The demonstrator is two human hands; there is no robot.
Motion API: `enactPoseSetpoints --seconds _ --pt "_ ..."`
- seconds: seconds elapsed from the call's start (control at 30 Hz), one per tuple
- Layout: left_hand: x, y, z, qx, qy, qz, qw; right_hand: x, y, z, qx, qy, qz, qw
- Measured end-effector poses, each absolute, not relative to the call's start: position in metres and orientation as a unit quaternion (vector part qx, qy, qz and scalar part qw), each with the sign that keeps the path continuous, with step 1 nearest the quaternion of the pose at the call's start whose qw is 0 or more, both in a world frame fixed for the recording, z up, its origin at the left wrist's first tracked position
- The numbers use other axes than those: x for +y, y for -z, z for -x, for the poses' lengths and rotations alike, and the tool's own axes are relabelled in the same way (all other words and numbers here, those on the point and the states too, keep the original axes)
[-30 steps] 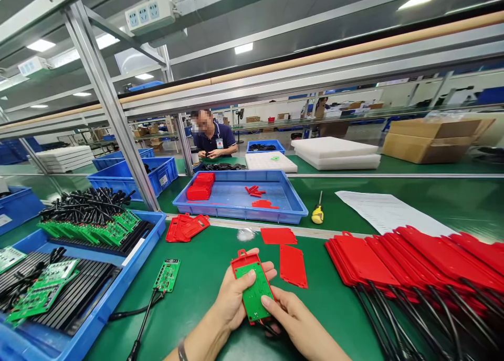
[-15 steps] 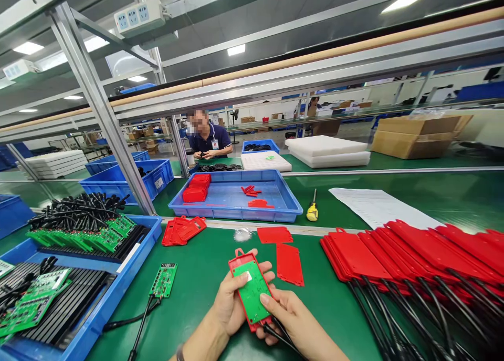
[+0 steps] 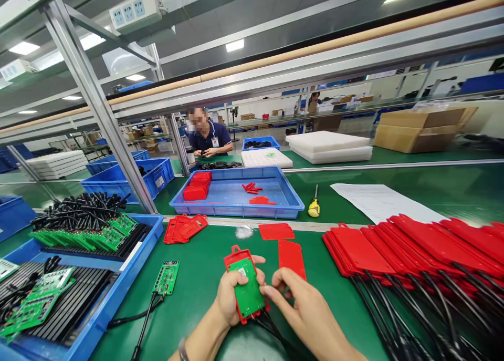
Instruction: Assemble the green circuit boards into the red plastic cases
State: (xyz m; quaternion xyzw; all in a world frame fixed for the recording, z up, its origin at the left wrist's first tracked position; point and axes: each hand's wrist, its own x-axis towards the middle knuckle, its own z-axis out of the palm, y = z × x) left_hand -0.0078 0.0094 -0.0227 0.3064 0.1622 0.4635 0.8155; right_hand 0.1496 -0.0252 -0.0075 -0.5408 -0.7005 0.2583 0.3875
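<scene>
At bench (image 3: 197,282) centre, left hand (image 3: 227,299) grasps red case (image 3: 235,257) with board (image 3: 249,295). At 3 o'clock of it, right hand (image 3: 305,311) hovers, fingers loose.

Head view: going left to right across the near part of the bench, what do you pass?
Blue tray of circuit boards → loose circuit board → left hand gripping a red case → right hand → row of red cases with black cables.

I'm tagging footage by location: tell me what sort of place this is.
Most likely a factory's electronics assembly line. The left hand holds a red housing with a green circuit board inside, a blue tray holds more cabled boards, and closed red units lie in a row.
</scene>
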Motion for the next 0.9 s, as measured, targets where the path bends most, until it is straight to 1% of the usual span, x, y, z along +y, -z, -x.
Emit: enactPoseSetpoints --seconds 0.03,0.1,0.13,0.17,0.2,0.27,0.33,0.4,0.53,0.7,0.8,0.87,0.9 --pt "0.008 0.021 0.009 0.164 -0.426 -0.325 0.828 -0.025 0.004 -0.153 -0.686 -0.26 0.537 0.416" --pt "0.003 0.021 0.009 0.166 -0.31 -0.361 0.864 -0.024 -0.001 -0.156 -0.652 -0.325 0.505 0.462" --pt "0.0 0.021 0.008 0.168 -0.249 -0.376 0.877 -0.025 -0.003 -0.157 -0.64 -0.38 0.477 0.468" --pt "-0.003 0.022 0.006 0.172 -0.201 -0.386 0.884 -0.025 -0.005 -0.158 -0.632 -0.438 0.448 0.457" --pt "-0.006 0.024 0.004 0.181 -0.179 -0.393 0.884 -0.026 -0.006 -0.157 -0.629 -0.485 0.426 0.433" --pt "-0.011 0.028 0.0 0.209 -0.201 -0.396 0.871 -0.029 -0.008 -0.156 -0.639 -0.522 0.418 0.381" --pt "-0.014 0.031 -0.003 0.239 -0.254 -0.387 0.854 -0.031 -0.008 -0.153 -0.652 -0.506 0.439 0.356" --pt "-0.014 0.033 -0.005 0.254 -0.273 -0.377 0.848 -0.032 -0.008 -0.151 -0.655 -0.487 0.449 0.363" --pt "-0.013 0.032 -0.007 0.256 -0.256 -0.392 0.846 -0.032 -0.007 -0.146 -0.654 -0.473 0.449 0.384" --pt "-0.013 0.035 -0.011 0.264 -0.213 -0.377 0.862 -0.03 0.0 -0.141 -0.658 -0.43 0.482 0.386" --pt "-0.012 0.038 -0.013 0.273 -0.206 -0.357 0.869 -0.027 0.005 -0.142 -0.661 -0.435 0.473 0.387" --pt "-0.01 0.035 -0.012 0.273 -0.221 -0.333 0.875 -0.025 0.007 -0.144 -0.652 -0.444 0.487 0.375" --pt "-0.008 0.033 -0.011 0.267 -0.248 -0.313 0.877 -0.025 0.007 -0.144 -0.649 -0.43 0.501 0.378"
